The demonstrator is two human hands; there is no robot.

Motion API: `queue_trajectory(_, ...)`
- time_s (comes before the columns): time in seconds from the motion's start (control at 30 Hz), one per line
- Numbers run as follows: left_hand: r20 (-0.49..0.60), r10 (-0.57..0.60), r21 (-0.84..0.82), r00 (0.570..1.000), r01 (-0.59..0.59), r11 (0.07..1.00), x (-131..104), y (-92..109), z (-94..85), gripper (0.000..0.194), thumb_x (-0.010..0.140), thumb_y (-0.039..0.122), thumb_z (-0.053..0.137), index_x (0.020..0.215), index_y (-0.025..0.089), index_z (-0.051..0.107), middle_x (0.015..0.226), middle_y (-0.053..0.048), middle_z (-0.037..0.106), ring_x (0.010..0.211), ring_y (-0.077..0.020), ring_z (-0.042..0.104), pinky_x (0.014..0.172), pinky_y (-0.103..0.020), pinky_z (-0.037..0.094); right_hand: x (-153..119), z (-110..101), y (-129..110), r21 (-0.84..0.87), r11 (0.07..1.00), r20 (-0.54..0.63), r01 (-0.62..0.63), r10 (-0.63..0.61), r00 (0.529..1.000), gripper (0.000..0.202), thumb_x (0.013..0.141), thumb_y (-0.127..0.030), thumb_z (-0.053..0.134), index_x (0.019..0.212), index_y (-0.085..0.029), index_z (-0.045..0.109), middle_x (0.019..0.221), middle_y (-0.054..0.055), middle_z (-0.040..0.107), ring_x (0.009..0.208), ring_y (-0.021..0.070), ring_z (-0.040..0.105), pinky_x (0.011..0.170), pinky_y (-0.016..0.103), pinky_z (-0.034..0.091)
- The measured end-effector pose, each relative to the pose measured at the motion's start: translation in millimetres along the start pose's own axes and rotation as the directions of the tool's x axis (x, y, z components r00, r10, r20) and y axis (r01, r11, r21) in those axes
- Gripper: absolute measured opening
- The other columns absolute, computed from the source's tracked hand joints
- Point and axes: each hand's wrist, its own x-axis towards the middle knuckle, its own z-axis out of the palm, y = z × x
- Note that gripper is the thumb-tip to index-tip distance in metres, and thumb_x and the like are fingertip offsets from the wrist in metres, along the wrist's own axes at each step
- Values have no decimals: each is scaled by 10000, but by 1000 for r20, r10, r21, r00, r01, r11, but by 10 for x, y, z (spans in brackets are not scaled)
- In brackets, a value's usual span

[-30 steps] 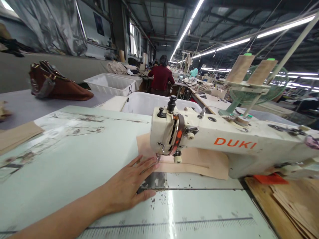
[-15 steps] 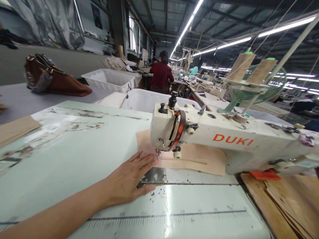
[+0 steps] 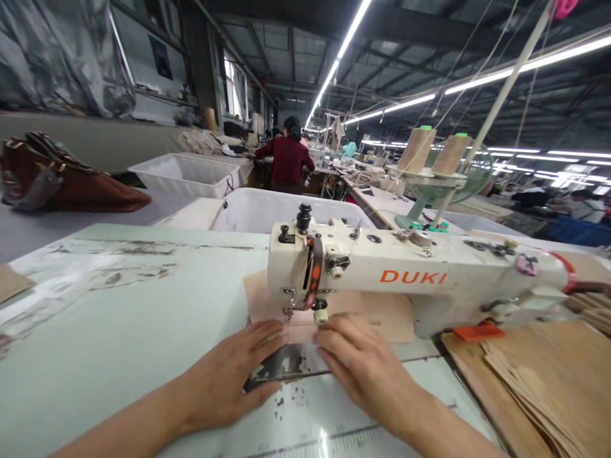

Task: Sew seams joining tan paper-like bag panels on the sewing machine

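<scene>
The beige sheet (image 3: 301,333) lies on the bench (image 3: 119,318) beneath the metal foot (image 3: 288,315) of the sewing machine (image 3: 363,267). It looks to be at the stage of being lined up or fed for stitching, so the next move probably calls for even, steady guiding. The left hand (image 3: 229,369) lies loosely spread, fingertips on the sheet beside the foot, gripping nothing; the right hand (image 3: 367,366), blurred, bends its fingers onto the sheet, and I cannot tell whether they pinch it. A white tub (image 3: 267,213) stands behind the machine
</scene>
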Motion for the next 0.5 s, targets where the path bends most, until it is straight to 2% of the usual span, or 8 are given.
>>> queue_trajectory(0.13, -31, 17, 36, 999, -16, 999, -2, 0, 19, 607, 920, 408, 571, 1480, 252, 392, 1523, -77, 409, 1375, -309, 408, 1108, -502, 393, 175, 505, 169, 85, 996, 101, 11, -20, 995, 212, 966, -140, 508, 1119, -190, 645, 1044, 70, 678, 983, 204, 611, 876, 312, 507)
queue_trajectory(0.23, -51, 39, 77, 998, -35, 996, 19, 10, 10, 622, 909, 394, 582, 1480, 241, 389, 1516, -67, 422, 1368, -295, 422, 1101, -482, 406, 196, 745, 298, 81, 996, 118, 38, -47, 992, 223, 964, -143, 515, 1135, -186, 651, 1019, 58, 696, 950, 201, 637, 869, 305, 519)
queue_trajectory(0.4, -69, 56, 119, 996, -48, 992, 38, 21, -32, 639, 900, 397, 596, 1481, 231, 388, 1495, -65, 452, 1344, -283, 459, 1078, -448, 440, 157, 800, 369, 69, 994, 73, 81, -85, 994, 208, 997, -187, 474, 1103, -189, 654, 1036, 57, 709, 979, 204, 648, 885, 304, 515)
queue_trajectory(0.5, -80, 76, 150, 994, -63, 987, 37, 1, -21, 651, 899, 399, 597, 1487, 224, 380, 1495, -75, 448, 1340, -292, 465, 1061, -457, 456, 175, 790, 369, 72, 996, 79, 57, -62, 995, 202, 1005, -215, 468, 1056, -197, 663, 1009, 60, 715, 982, 198, 653, 890, 287, 511)
